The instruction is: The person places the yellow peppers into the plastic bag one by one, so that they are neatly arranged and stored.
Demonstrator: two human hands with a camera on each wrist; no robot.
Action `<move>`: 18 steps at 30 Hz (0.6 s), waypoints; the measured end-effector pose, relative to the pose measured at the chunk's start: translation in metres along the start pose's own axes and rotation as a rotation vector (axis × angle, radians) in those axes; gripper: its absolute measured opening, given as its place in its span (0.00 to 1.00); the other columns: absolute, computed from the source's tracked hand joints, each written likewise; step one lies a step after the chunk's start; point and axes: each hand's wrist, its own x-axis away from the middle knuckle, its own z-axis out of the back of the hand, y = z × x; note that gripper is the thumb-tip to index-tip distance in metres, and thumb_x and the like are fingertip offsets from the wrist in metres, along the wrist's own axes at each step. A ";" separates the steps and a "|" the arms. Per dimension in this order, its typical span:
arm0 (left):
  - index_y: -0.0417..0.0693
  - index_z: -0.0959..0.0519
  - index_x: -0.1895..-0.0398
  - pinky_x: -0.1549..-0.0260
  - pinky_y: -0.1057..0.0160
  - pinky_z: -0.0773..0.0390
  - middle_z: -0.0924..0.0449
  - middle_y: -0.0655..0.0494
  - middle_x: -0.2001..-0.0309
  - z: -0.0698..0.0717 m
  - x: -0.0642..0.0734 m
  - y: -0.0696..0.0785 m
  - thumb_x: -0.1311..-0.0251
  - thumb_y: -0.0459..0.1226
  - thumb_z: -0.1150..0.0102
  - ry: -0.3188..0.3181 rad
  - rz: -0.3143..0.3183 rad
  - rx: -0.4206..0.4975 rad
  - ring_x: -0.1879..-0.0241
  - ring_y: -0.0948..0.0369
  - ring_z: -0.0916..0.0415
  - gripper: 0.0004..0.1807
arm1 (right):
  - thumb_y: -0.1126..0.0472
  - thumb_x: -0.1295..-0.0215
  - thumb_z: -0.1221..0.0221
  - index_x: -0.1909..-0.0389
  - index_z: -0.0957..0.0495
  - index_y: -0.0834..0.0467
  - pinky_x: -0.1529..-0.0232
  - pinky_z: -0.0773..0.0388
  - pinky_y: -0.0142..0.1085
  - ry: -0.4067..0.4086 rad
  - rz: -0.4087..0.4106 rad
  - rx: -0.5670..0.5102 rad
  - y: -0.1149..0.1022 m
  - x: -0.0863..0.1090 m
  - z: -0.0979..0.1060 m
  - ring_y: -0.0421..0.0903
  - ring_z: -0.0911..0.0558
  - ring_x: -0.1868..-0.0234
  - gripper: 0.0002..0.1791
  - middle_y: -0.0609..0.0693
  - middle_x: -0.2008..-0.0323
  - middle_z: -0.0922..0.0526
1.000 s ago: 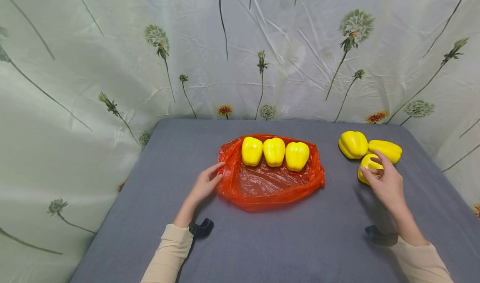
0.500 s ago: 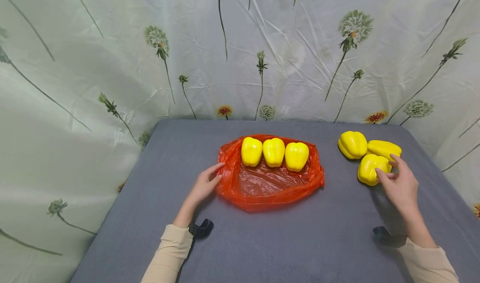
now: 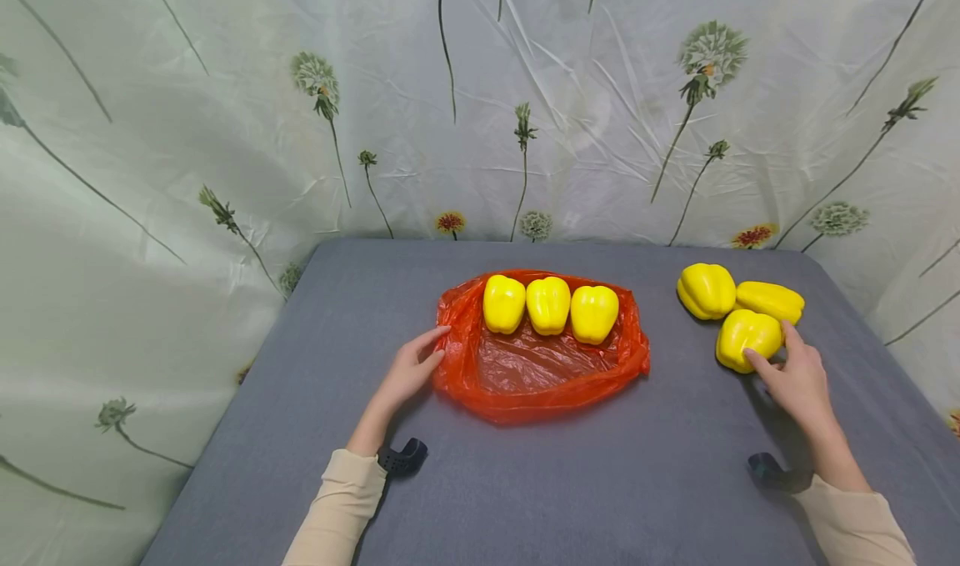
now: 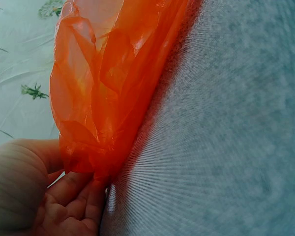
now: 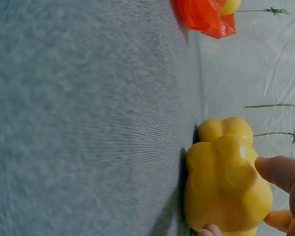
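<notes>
My left hand [image 3: 407, 371] pinches the left edge of a red plastic bag [image 3: 551, 399]. In the left wrist view the thumb and fingers meet at the bag's gathered corner [image 4: 105, 152]. Three yellow bell peppers [image 3: 548, 306] lie in a row along the far side inside the open bag. At the right, my right hand [image 3: 802, 385] has its thumb and fingers around the sides of a yellow bell pepper [image 3: 744, 337] lying on the table. In the right wrist view fingertips sit against that pepper [image 5: 226, 191], the far fingers partly hidden.
Two more yellow bell peppers, one upright-looking [image 3: 707, 291] and one on its side [image 3: 772, 301], lie just behind the held one. The grey cloth-covered table [image 3: 585, 491] ends at a pale curtain [image 3: 247, 116] with a dandelion print.
My right hand has shifted right from over the front pepper, then come down around its sides. The left hand, the bag and the peppers have stayed in place.
</notes>
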 end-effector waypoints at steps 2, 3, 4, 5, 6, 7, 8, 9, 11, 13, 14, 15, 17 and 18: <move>0.45 0.32 0.36 0.33 0.44 0.39 0.34 0.41 0.34 0.000 0.000 0.000 0.36 0.33 0.50 -0.002 0.003 -0.001 0.32 0.45 0.39 0.23 | 0.49 0.31 0.52 0.30 0.64 0.72 0.68 0.33 0.46 -0.023 0.014 0.007 0.002 -0.001 -0.002 0.63 0.30 0.64 0.45 0.81 0.48 0.41; 0.44 0.32 0.36 0.33 0.44 0.39 0.34 0.41 0.34 0.000 0.000 0.000 0.36 0.33 0.50 -0.003 0.001 -0.003 0.32 0.45 0.39 0.24 | 0.50 0.31 0.51 0.30 0.64 0.72 0.68 0.33 0.46 -0.021 0.030 0.005 0.002 -0.001 -0.003 0.64 0.30 0.64 0.45 0.80 0.49 0.40; 0.45 0.32 0.36 0.33 0.45 0.39 0.34 0.41 0.34 0.000 0.000 0.001 0.36 0.33 0.50 -0.004 0.004 -0.002 0.32 0.45 0.38 0.23 | 0.50 0.32 0.51 0.30 0.65 0.71 0.67 0.33 0.49 -0.018 0.046 -0.004 0.003 -0.001 -0.004 0.64 0.30 0.63 0.45 0.80 0.50 0.39; 0.45 0.32 0.36 0.33 0.45 0.39 0.34 0.42 0.34 0.000 0.000 0.001 0.36 0.33 0.50 -0.003 0.011 0.000 0.32 0.45 0.38 0.23 | 0.51 0.32 0.50 0.30 0.64 0.71 0.66 0.33 0.51 -0.011 0.065 -0.017 0.003 -0.001 -0.005 0.65 0.31 0.62 0.45 0.80 0.50 0.39; 0.46 0.32 0.36 0.33 0.45 0.39 0.34 0.42 0.34 0.000 0.000 0.001 0.36 0.33 0.50 -0.004 0.015 0.001 0.32 0.46 0.38 0.23 | 0.52 0.32 0.49 0.30 0.65 0.71 0.63 0.34 0.54 -0.008 0.080 -0.028 0.003 -0.001 -0.006 0.67 0.32 0.60 0.45 0.81 0.49 0.40; 0.46 0.32 0.36 0.33 0.45 0.39 0.34 0.42 0.34 0.000 0.000 0.001 0.35 0.34 0.50 -0.006 0.018 -0.001 0.32 0.46 0.38 0.23 | 0.53 0.33 0.49 0.30 0.65 0.71 0.60 0.35 0.57 -0.005 0.092 -0.042 0.003 -0.001 -0.006 0.70 0.34 0.57 0.45 0.82 0.48 0.40; 0.46 0.32 0.36 0.33 0.45 0.39 0.34 0.43 0.34 0.000 0.000 0.002 0.35 0.34 0.50 -0.007 0.022 0.001 0.32 0.46 0.39 0.23 | 0.53 0.33 0.49 0.30 0.65 0.71 0.57 0.36 0.60 -0.004 0.101 -0.058 0.002 -0.001 -0.007 0.72 0.36 0.54 0.45 0.82 0.46 0.41; 0.46 0.32 0.36 0.33 0.45 0.39 0.34 0.43 0.33 0.000 0.000 0.002 0.35 0.34 0.50 -0.009 0.023 0.001 0.32 0.46 0.39 0.23 | 0.53 0.33 0.49 0.29 0.66 0.70 0.55 0.39 0.63 -0.010 0.102 -0.076 0.002 0.000 -0.008 0.74 0.38 0.51 0.46 0.83 0.44 0.44; 0.47 0.32 0.36 0.33 0.45 0.40 0.34 0.43 0.33 0.000 0.000 0.002 0.35 0.34 0.50 -0.011 0.023 0.002 0.32 0.46 0.39 0.23 | 0.53 0.33 0.49 0.29 0.66 0.70 0.51 0.43 0.67 -0.014 0.100 -0.104 0.001 0.000 -0.008 0.77 0.42 0.46 0.45 0.84 0.40 0.48; 0.46 0.32 0.36 0.33 0.45 0.39 0.34 0.42 0.34 0.000 0.000 0.002 0.35 0.34 0.50 -0.015 0.015 0.000 0.32 0.46 0.39 0.23 | 0.53 0.32 0.50 0.29 0.67 0.69 0.48 0.45 0.68 -0.022 0.085 -0.120 0.000 0.000 -0.009 0.78 0.45 0.43 0.45 0.83 0.38 0.52; 0.46 0.32 0.36 0.34 0.44 0.38 0.34 0.42 0.34 0.000 0.000 0.002 0.35 0.34 0.50 -0.016 0.013 0.001 0.32 0.46 0.39 0.23 | 0.52 0.32 0.51 0.29 0.67 0.68 0.47 0.46 0.69 -0.024 0.078 -0.125 -0.001 0.000 -0.009 0.78 0.46 0.43 0.44 0.82 0.37 0.52; 0.46 0.32 0.36 0.34 0.44 0.38 0.34 0.42 0.34 0.000 0.000 0.001 0.35 0.34 0.50 -0.016 0.011 0.001 0.32 0.46 0.38 0.23 | 0.52 0.32 0.51 0.29 0.66 0.68 0.47 0.46 0.69 -0.025 0.073 -0.128 -0.001 -0.001 -0.009 0.78 0.46 0.42 0.44 0.82 0.36 0.53; 0.46 0.32 0.36 0.34 0.44 0.38 0.34 0.42 0.34 0.000 0.000 0.001 0.35 0.34 0.50 -0.014 0.011 0.006 0.32 0.46 0.39 0.23 | 0.53 0.31 0.52 0.29 0.65 0.68 0.47 0.43 0.68 -0.024 0.065 -0.127 -0.002 -0.001 -0.009 0.76 0.44 0.43 0.43 0.81 0.36 0.52; 0.46 0.32 0.36 0.33 0.45 0.38 0.34 0.42 0.34 0.000 0.000 0.001 0.35 0.34 0.50 -0.015 0.014 0.007 0.32 0.46 0.39 0.23 | 0.53 0.31 0.52 0.29 0.65 0.67 0.49 0.41 0.67 -0.024 0.064 -0.124 -0.002 -0.002 -0.009 0.75 0.42 0.45 0.42 0.80 0.36 0.51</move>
